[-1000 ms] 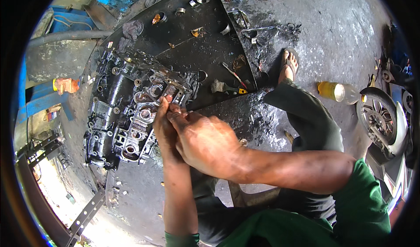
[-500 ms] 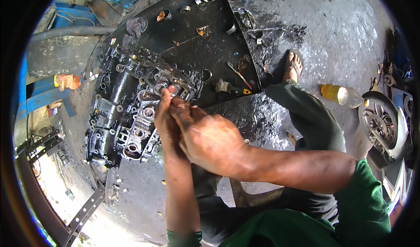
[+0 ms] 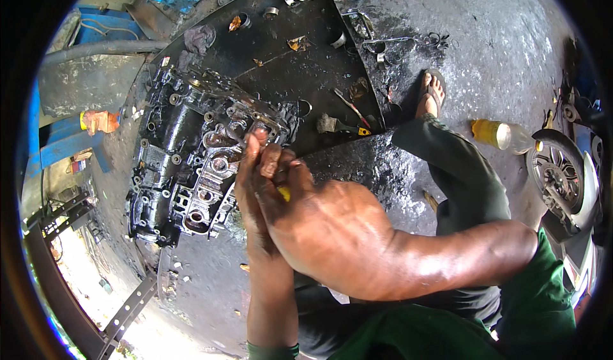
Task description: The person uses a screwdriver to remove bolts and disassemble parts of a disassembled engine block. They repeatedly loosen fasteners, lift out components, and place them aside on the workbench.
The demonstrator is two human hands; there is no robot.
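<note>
In front of me my left hand [image 3: 250,200] and my right hand [image 3: 332,229] are pressed together beside an oily engine block [image 3: 159,168]. Bent fingers of the right hand close around a small yellow object [image 3: 284,193], mostly hidden, so its kind cannot be told. The left hand lies against the right with its thumb and fingers drawn in. What it grips, if anything, is covered. The fingertips of both hands come close to the block's right side, and I cannot tell whether they touch it.
A dark flat sheet [image 3: 281,82] beyond the block bears a paintbrush [image 3: 333,124], a toothbrush [image 3: 348,105] and several curved metal shells [image 3: 271,11]. To the right are my sandalled foot [image 3: 432,92], a plastic bottle [image 3: 501,136] with yellow liquid and a motorcycle wheel [image 3: 557,175].
My right forearm and wrist have swung lower and the hand has turned, bringing the yellow object into sight between the fingers. The left hand has shifted slightly right. The block stays put.
</note>
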